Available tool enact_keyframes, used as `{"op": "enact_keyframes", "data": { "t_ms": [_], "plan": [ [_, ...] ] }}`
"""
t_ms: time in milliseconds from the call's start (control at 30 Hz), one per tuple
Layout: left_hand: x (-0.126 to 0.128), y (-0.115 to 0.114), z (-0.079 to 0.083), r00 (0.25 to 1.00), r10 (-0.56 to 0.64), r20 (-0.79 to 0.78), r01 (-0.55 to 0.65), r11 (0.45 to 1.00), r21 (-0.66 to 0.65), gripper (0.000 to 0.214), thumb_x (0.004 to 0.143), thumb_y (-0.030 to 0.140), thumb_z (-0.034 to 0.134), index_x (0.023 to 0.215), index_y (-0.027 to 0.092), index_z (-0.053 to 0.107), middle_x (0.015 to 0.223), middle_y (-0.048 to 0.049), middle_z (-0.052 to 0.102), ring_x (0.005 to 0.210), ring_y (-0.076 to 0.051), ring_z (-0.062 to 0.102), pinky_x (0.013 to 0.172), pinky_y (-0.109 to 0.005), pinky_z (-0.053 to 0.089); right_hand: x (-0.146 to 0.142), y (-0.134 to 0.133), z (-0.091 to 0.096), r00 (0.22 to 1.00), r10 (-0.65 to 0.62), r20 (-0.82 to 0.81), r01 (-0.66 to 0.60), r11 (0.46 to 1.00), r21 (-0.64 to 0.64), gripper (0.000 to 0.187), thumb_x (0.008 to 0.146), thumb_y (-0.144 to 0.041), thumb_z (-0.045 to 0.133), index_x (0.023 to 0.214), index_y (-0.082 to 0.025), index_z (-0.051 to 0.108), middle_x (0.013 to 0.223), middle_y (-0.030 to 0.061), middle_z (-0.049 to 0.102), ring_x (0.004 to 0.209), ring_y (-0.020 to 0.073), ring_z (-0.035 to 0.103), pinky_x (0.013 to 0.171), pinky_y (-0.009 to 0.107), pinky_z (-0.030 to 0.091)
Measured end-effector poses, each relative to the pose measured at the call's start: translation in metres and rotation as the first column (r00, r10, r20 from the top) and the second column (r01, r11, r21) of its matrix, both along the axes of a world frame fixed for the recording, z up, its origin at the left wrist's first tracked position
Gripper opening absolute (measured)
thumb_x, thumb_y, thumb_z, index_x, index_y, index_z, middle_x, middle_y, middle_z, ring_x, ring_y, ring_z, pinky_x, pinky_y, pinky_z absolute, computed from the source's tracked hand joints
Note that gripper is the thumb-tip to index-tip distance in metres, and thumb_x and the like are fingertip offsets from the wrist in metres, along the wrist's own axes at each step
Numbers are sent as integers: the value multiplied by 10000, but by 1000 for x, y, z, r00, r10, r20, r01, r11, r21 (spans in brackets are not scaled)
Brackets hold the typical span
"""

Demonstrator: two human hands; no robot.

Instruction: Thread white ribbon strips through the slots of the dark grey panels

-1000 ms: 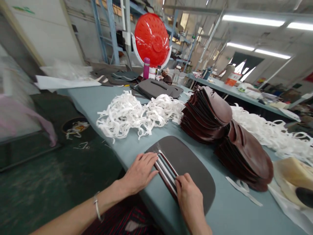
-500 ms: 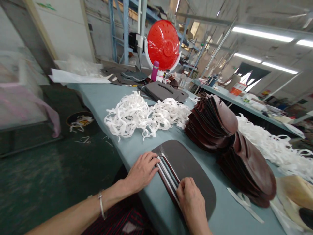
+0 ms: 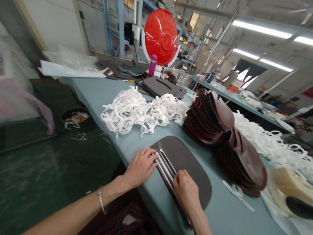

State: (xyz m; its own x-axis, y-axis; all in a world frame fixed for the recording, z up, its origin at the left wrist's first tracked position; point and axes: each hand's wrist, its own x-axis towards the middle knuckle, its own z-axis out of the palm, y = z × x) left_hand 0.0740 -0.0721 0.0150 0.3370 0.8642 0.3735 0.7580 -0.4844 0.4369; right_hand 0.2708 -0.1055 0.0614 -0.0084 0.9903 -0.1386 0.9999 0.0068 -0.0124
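Note:
A dark grey panel (image 3: 188,163) with rounded corners lies flat on the table in front of me. Along its near side runs a narrow slot area with dark reddish-brown edging and a white strip (image 3: 164,166) laid lengthwise. My left hand (image 3: 141,164) rests at the far end of the strip, its fingers extended and their tips pressing down there. Lower along the same strip, my right hand (image 3: 185,189) is closed in a pinch on it, with the fingertips partly hidden. My right hand and wrist cover the near end of the panel.
Piles of white strips (image 3: 130,111) lie beyond the panel. Stacked brown leather pieces (image 3: 242,160) stand to the right, near a loose white strip (image 3: 237,195) and a yellowish roll (image 3: 290,186). Farther back are grey panels (image 3: 162,86), a purple bottle (image 3: 153,65) and a red fan (image 3: 161,37).
The camera view has shifted slightly, so everything sits a little higher and farther left. Both hands keep nearly the same places on the panel and strip.

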Motion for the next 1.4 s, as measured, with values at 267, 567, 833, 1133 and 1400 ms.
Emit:
{"op": "enact_keyframes", "data": {
  "t_ms": [267, 567, 833, 1133, 1400],
  "plan": [
    [0, -1, 4, 1000, 8, -9, -8, 1000, -27, 233, 903, 260, 498, 1128, 225, 547, 1179, -69, 530, 1129, -236, 465, 965, -430, 396, 2, -4, 1, 991, -106, -79, 105, 994, -13, 178, 922, -239, 438, 845, -213, 596, 724, 13, 661, 690, 177, 638, 594, 252, 356],
    [1, 0, 1, 1000, 14, 1, -14, 1000, -23, 234, 897, 257, 500, 1125, 228, 543, 1172, -66, 536, 1125, -239, 465, 950, -422, 397, -44, 26, -20, 969, 43, -242, 6, 980, 201, 216, 893, -118, 458, 920, -173, 665, 933, 67, 636, 908, 186, 580, 798, 256, 414],
    [1, 1, 2, 1000, 5, -28, -6, 1000, -18, 350, 907, 222, 467, 1254, 254, 490, 1169, -74, 541, 1109, -230, 469, 928, -412, 407, -68, 32, -36, 973, 186, -139, -121, 918, 379, 302, 849, -40, 437, 1040, -162, 637, 955, 94, 607, 886, 233, 527, 734, 338, 435],
    [2, 1, 5, 990, -14, -139, 18, 1000, 25, 313, 915, 254, 461, 1219, 228, 531, 1168, -90, 557, 1090, -238, 485, 907, -408, 404, -47, -11, -45, 971, 215, 109, -240, 843, 482, 310, 853, -14, 351, 947, -140, 618, 863, 134, 587, 790, 274, 511, 649, 398, 424],
    [2, 4, 2, 975, -126, -182, 141, 988, 69, 339, 897, 131, 430, 1199, 230, 549, 1330, -63, 517, 1293, -248, 365, 994, -429, 348, -37, -9, -41, 979, 201, -4, -181, 888, 423, 276, 850, -18, 397, 960, -154, 611, 917, 102, 583, 842, 243, 507, 704, 355, 424]
  ]
}}
